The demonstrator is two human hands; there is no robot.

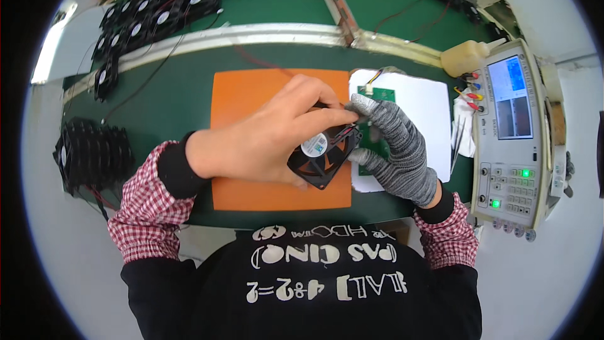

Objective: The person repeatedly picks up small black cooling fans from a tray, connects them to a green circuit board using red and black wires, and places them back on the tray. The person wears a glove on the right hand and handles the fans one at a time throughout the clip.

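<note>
As left hand [275, 132] and right hand [402, 145] hold it, the cooling fan [319, 151] sits at the former's four o'clock; black, square-framed, white-labelled.

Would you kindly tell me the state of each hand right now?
Left hand: holding the black cooling fan.
Right hand: at the fan's right edge; whether it grips cannot be told.
</note>
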